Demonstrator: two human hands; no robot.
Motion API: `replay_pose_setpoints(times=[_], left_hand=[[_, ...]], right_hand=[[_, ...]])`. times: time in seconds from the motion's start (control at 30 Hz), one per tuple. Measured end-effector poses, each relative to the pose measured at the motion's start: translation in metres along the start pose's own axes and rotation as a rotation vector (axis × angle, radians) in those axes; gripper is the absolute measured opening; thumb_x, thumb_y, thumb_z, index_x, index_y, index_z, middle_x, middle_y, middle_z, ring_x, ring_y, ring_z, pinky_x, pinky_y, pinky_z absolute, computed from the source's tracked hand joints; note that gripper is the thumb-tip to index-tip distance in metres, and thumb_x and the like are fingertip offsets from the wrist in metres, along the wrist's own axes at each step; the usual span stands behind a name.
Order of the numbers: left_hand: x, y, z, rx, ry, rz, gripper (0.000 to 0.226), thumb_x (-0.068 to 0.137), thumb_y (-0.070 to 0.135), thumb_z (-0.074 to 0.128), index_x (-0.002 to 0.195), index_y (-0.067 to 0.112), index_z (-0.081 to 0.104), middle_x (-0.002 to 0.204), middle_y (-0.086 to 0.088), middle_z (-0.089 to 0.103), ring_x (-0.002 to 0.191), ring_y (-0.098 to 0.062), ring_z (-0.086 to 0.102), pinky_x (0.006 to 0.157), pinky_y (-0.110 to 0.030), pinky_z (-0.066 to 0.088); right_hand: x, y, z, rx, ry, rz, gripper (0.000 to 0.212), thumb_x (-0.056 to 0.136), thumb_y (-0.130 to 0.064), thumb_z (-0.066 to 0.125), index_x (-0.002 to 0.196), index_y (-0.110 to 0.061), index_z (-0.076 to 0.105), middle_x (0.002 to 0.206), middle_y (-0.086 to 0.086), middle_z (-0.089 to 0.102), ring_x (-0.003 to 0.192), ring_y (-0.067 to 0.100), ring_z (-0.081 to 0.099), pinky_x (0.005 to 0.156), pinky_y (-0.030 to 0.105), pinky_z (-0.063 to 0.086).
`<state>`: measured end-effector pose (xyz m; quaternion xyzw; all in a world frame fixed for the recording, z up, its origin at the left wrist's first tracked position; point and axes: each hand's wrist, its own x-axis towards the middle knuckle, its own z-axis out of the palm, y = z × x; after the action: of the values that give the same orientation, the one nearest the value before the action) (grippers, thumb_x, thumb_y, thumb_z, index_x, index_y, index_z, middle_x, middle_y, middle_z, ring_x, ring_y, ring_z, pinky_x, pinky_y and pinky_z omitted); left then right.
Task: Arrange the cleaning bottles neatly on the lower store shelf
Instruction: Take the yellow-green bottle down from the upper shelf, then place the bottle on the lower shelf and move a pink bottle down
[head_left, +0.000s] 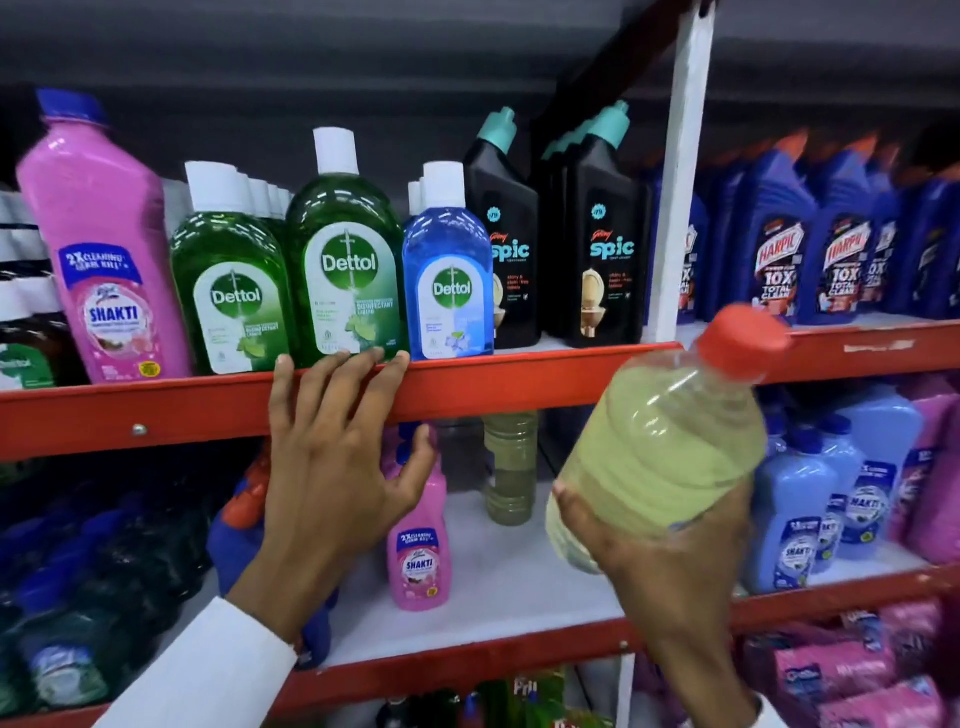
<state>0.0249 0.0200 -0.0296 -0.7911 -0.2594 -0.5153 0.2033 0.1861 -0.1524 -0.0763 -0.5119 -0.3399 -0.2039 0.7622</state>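
Store racking with red rails (467, 382) and white boards, two bays split by a white upright (680, 208). Upper shelf, left bay, left to right: tall pink Shakti bottle (104, 244) leaning, two green Dettol bottles (343, 260) with more behind, one blue Dettol (448, 265), then black Spic bottles (605, 234) with teal caps. Right bay upper: row of blue Harpic bottles (779, 239), red caps.

Lower shelf (519, 566), left bay: mostly bare white board in the middle. Small pink Shakti (420, 551) upright near the front, partly behind the thumb. Clear bottle (510, 467) of yellowish liquid upright further back, its top hidden by the rail. Dark bottles crowded at far left, blurred, labels unreadable. Blue bottle with orange cap (241, 519) behind the left wrist. Right bay lower: pale blue Shakti bottles (795, 519), pink ones at far right.

Left hand (337, 467), white sleeve, fingers spread wide and empty; fingertips (283, 364) laid over the top edge of the upper rail, just under the Dettol bottles, thumb pointing down toward the small pink bottle.

Right hand (665, 561) clamped on a large yellow bottle (660, 447), red cap (740, 340), gripped round its base from below. Held tilted, cap up and to the right, in front of the lower shelf opening near the upright, clear of the board. Liquid pale yellow, air gap below the cap. Slight motion blur on cap and body.
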Motion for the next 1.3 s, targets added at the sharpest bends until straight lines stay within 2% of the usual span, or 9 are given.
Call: replay_pose_setpoints(times=[0.17, 0.3, 0.43, 0.57, 0.73, 0.8, 1.0, 1.2, 1.3], left_hand=[[0.000, 0.001, -0.001, -0.016, 0.000, -0.006, 0.057, 0.089, 0.047, 0.056, 0.138, 0.018, 0.058, 0.134, -0.007, 0.064, 0.128, -0.029, 0.054, 0.123, -0.061, 0.024], [0.001, 0.000, -0.001, -0.036, -0.010, -0.015, 0.055, 0.089, 0.045, 0.057, 0.136, 0.017, 0.059, 0.132, -0.007, 0.064, 0.127, -0.029, 0.055, 0.123, -0.062, 0.024], [0.001, 0.001, 0.001, -0.086, -0.019, -0.037, 0.055, 0.088, 0.040, 0.059, 0.137, 0.016, 0.059, 0.132, -0.008, 0.063, 0.128, -0.029, 0.052, 0.125, -0.061, 0.019], [0.001, 0.004, 0.002, -0.113, 0.004, -0.050, 0.053, 0.087, 0.034, 0.061, 0.136, 0.015, 0.060, 0.130, -0.009, 0.063, 0.127, -0.030, 0.052, 0.126, -0.062, 0.018], [0.000, 0.007, 0.002, -0.118, 0.009, -0.072, 0.051, 0.087, 0.031, 0.061, 0.135, 0.014, 0.060, 0.130, -0.010, 0.063, 0.127, -0.031, 0.052, 0.127, -0.062, 0.017], [0.000, 0.006, 0.003, -0.116, 0.010, -0.074, 0.051, 0.087, 0.030, 0.061, 0.135, 0.015, 0.060, 0.130, -0.009, 0.063, 0.127, -0.030, 0.052, 0.127, -0.062, 0.017], [0.001, 0.007, 0.005, -0.120, 0.013, -0.088, 0.050, 0.086, 0.029, 0.063, 0.135, 0.016, 0.061, 0.129, -0.008, 0.063, 0.128, -0.029, 0.052, 0.128, -0.059, 0.015], [0.001, 0.008, 0.005, -0.124, 0.023, -0.097, 0.049, 0.086, 0.029, 0.063, 0.134, 0.015, 0.062, 0.129, -0.009, 0.063, 0.127, -0.031, 0.053, 0.128, -0.058, 0.014], [0.001, 0.008, 0.005, -0.122, 0.031, -0.090, 0.049, 0.087, 0.030, 0.062, 0.133, 0.016, 0.062, 0.128, -0.009, 0.063, 0.127, -0.032, 0.053, 0.128, -0.059, 0.015]], right_hand=[[-0.033, 0.053, 0.013, -0.089, -0.060, 0.151, 0.094, 0.037, -0.047, 0.090, 0.119, -0.047, 0.043, 0.106, -0.035, 0.062, 0.095, -0.018, 0.060, 0.071, -0.004, 0.043], [-0.038, 0.091, 0.037, -0.123, -0.053, 0.270, 0.090, 0.038, -0.035, 0.094, 0.114, -0.033, 0.045, 0.096, -0.027, 0.060, 0.083, -0.005, 0.063, 0.063, 0.005, 0.043], [-0.039, 0.120, 0.058, -0.140, -0.073, 0.286, 0.085, 0.041, -0.031, 0.093, 0.108, -0.032, 0.042, 0.092, -0.024, 0.060, 0.080, -0.022, 0.060, 0.059, -0.002, 0.042], [-0.038, 0.146, 0.074, -0.173, -0.107, 0.325, 0.083, 0.041, -0.027, 0.096, 0.106, -0.030, 0.044, 0.092, -0.022, 0.062, 0.082, -0.020, 0.060, 0.060, -0.003, 0.042], [-0.028, 0.173, 0.093, -0.232, -0.160, 0.398, 0.084, 0.043, -0.025, 0.096, 0.103, -0.037, 0.038, 0.091, -0.011, 0.065, 0.075, -0.007, 0.062, 0.059, -0.004, 0.042], [-0.026, 0.184, 0.099, -0.247, -0.167, 0.409, 0.085, 0.043, -0.027, 0.096, 0.103, -0.038, 0.036, 0.095, -0.006, 0.066, 0.076, 0.007, 0.065, 0.057, -0.002, 0.040], [-0.016, 0.201, 0.106, -0.255, -0.172, 0.442, 0.089, 0.043, -0.029, 0.096, 0.112, -0.029, 0.040, 0.104, -0.002, 0.067, 0.085, 0.020, 0.067, 0.067, 0.008, 0.043], [-0.016, 0.189, 0.097, -0.290, -0.255, 0.398, 0.091, 0.049, -0.028, 0.098, 0.123, -0.014, 0.047, 0.117, 0.008, 0.067, 0.104, 0.028, 0.067, 0.090, 0.038, 0.057], [-0.026, 0.168, 0.078, -0.282, -0.265, 0.322, 0.093, 0.060, -0.026, 0.093, 0.139, -0.012, 0.046, 0.133, 0.008, 0.059, 0.123, 0.026, 0.058, 0.106, 0.041, 0.049]])
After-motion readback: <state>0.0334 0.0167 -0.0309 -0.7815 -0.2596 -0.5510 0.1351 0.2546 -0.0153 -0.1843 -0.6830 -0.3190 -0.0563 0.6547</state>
